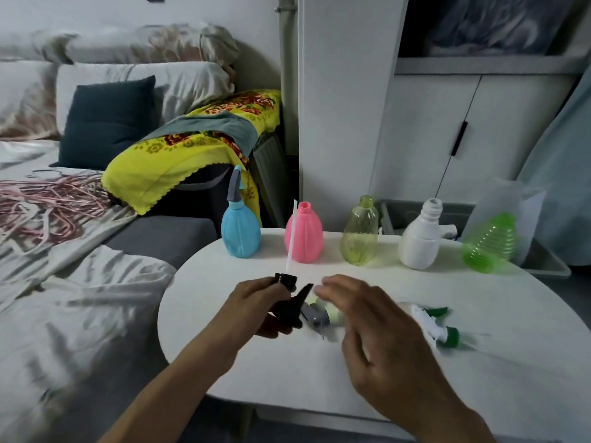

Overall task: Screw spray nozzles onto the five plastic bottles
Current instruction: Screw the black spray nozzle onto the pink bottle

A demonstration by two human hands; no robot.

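White table bearing five bottles in a row; only the blue bottle is capped. Left hand grasps the black nozzle, tube toward the open pink bottle. Right hand hovers, fingers loose, empty. Advice: thread the tube in first, then turn squarely. Spare nozzles lie near.
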